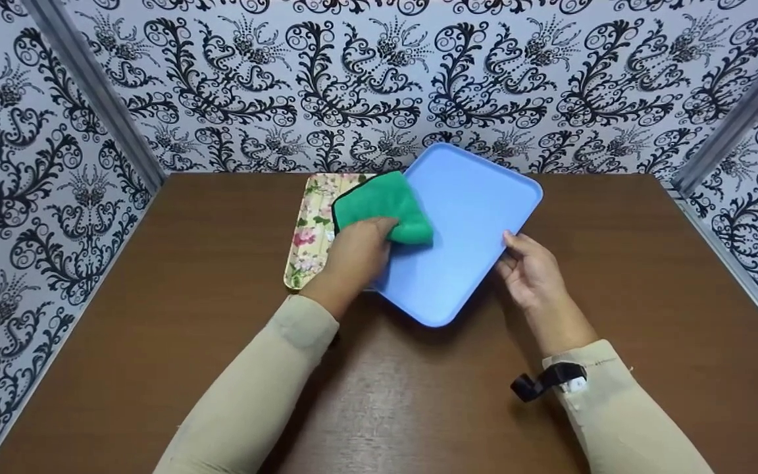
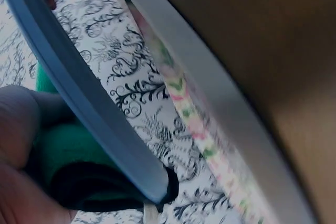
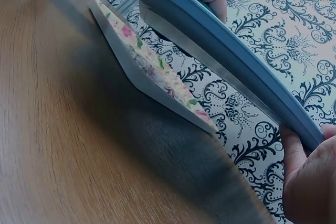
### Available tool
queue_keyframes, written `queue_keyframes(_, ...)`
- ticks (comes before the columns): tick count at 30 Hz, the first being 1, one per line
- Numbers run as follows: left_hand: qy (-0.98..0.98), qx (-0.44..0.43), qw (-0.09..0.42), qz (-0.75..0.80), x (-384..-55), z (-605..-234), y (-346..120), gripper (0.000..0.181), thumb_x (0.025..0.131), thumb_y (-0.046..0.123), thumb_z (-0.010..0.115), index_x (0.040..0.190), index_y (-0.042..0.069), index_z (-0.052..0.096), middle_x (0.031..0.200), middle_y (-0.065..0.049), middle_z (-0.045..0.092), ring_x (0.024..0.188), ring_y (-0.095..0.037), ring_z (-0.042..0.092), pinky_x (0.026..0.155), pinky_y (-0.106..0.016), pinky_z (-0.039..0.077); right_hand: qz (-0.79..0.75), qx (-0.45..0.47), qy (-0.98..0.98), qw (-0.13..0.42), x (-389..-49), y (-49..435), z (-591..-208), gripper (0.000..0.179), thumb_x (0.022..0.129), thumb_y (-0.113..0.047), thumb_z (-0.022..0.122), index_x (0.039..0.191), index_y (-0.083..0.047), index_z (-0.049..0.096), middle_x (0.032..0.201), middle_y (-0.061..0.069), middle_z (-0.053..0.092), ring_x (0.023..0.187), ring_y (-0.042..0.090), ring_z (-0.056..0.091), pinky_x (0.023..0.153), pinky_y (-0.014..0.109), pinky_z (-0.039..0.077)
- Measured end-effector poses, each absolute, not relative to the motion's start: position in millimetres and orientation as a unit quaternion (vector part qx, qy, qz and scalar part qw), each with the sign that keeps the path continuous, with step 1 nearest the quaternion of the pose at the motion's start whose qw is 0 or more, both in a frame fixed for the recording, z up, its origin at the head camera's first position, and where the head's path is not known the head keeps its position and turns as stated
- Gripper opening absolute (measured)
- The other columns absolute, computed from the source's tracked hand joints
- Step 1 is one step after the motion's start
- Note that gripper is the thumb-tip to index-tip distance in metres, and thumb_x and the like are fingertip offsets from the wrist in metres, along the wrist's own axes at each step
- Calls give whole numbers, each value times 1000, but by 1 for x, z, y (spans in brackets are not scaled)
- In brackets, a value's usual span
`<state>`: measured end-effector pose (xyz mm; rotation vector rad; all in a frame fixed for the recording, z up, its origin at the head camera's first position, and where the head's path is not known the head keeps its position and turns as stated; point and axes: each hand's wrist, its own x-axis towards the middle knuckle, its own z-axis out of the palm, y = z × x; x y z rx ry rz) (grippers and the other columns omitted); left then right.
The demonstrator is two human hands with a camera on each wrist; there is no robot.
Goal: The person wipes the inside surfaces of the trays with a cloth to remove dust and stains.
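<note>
A blue rectangular tray (image 1: pixel 468 217) is held up at a tilt above the table, its corners rounded. My right hand (image 1: pixel 532 273) grips its right edge, thumb on the upper face and fingers beneath. In my left hand (image 1: pixel 360 253) is a green cloth (image 1: pixel 382 201) with black edging, held against the tray's left side. The left wrist view shows the cloth (image 2: pixel 79 145) bunched around the tray rim (image 2: pixel 100 98). From the right wrist, the tray's underside and rim (image 3: pixel 226 51) are visible, with right-hand fingers (image 3: pixel 295 153) at its near end.
A cream floral tray (image 1: pixel 313 217) lies on the brown wooden table (image 1: pixel 208 263) at the back, partly covered by the cloth and blue tray. Patterned black-and-white panels (image 1: pixel 392 72) stand behind and at both sides. A black strap (image 1: pixel 550 380) hangs at the right wrist.
</note>
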<state>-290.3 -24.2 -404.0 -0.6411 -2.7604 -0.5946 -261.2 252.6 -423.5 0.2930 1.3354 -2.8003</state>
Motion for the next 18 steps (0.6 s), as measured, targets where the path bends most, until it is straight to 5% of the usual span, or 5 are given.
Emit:
queue_keyframes(11, -935, -153, 105, -302, -287, -406, -9, 40, 94, 8, 67, 133, 15, 72, 129, -8, 75, 121, -31, 70, 107, -46, 54, -903, 97, 419, 17, -262, 251, -425, 23, 106, -1, 49, 95, -4, 69, 84, 5, 76, 78, 14, 77, 77, 26, 64)
queue_keyframes(18, -914, -186, 78, -352, -279, -403, 8, 37, 95, 7, 66, 131, 15, 73, 128, -6, 75, 122, -28, 69, 109, -41, 53, -899, 99, 426, 22, -260, 251, -425, 23, 107, -3, 49, 96, -6, 68, 85, 3, 77, 81, 12, 77, 79, 25, 63)
